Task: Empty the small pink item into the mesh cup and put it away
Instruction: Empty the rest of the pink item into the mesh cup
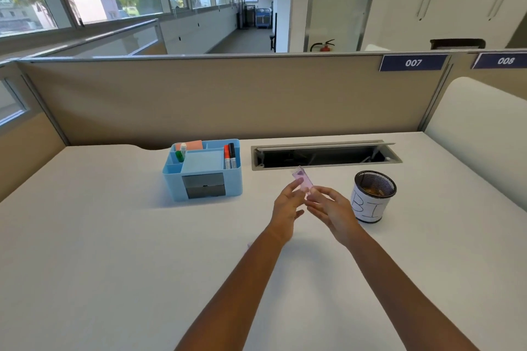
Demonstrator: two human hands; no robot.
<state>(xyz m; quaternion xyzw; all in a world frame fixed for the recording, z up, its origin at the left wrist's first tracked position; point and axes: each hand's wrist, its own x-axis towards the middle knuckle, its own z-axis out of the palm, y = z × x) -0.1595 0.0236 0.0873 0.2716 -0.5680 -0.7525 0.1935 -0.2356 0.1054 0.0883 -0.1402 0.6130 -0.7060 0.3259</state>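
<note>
My left hand (286,204) and right hand (332,209) meet above the desk (114,236), just left of the mesh cup (373,196). Both pinch the pink item (302,179), which is raised and tilted, between their fingertips. The cup's paper wrap reads "BI". Well left of the cup stands a blue organiser (203,169) holding markers (229,155). Partition tags read "007" (413,62) and "008" (505,61).
</note>
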